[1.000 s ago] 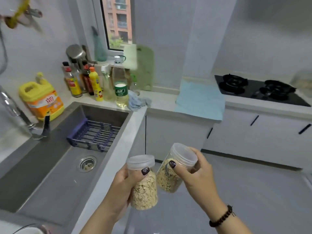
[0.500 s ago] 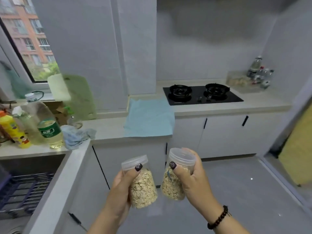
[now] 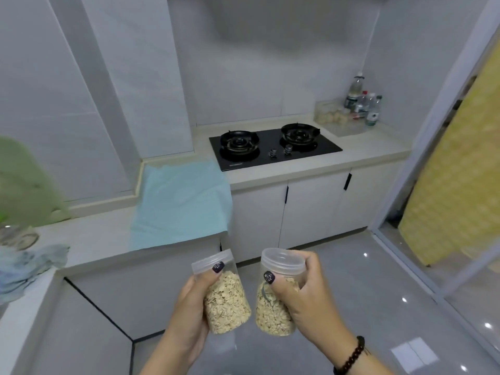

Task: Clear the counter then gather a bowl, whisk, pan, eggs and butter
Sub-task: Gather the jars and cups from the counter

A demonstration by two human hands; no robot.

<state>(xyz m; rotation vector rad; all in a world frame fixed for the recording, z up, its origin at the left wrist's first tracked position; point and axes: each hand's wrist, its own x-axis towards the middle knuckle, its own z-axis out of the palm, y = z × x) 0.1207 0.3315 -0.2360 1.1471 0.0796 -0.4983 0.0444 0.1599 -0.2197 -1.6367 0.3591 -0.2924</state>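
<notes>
While fingers curl tight, left hand [image 3: 189, 307] and right hand [image 3: 305, 301] grip two oat jars [image 3: 227, 304]

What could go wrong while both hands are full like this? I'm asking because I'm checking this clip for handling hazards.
Each hand grips one oat jar: the left hand holds the left jar, the right hand the right jar. They are close together over the glossy floor, so a knock or slip could mean a drop. With no free hand, opening a cabinet door would likely be awkward.
</notes>
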